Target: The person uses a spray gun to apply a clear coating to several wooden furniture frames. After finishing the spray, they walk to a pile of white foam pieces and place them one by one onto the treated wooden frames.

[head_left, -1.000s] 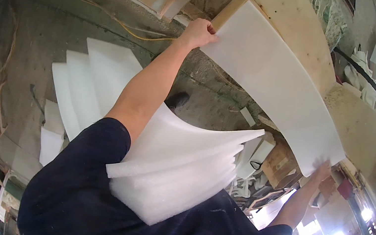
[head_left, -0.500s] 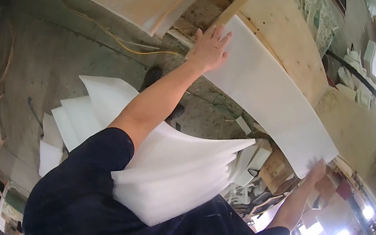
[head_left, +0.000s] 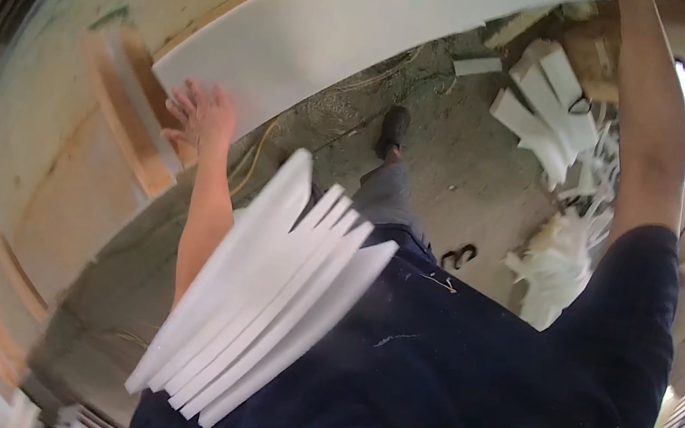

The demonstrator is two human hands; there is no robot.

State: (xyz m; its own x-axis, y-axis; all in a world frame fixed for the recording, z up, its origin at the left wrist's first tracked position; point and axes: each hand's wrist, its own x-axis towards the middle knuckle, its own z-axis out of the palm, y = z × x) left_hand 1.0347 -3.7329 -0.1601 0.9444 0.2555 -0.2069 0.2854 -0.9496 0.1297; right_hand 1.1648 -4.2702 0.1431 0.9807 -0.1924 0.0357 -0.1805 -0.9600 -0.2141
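Observation:
A long white foam sheet lies along the edge of a wooden frame at the top of the view. My left hand rests on its left end, palm down with the fingers spread. My right forearm stretches up to the sheet's other end, and the hand there is cut off by the upper edge. Several more white foam sheets hang in a bundle between my left arm and my body, their layered ends facing me. How they are held is hidden.
Pale wooden panels stand on the left, with an open-topped channel beside my left hand. Foam offcuts and crumpled white scraps lie on the concrete floor to the right. A yellow cable runs near the sheet.
My view has turned, so the foam sheet and wooden frame now lie toward the upper left. My left hand remains at the sheet's end; my right hand has passed beyond the upper edge.

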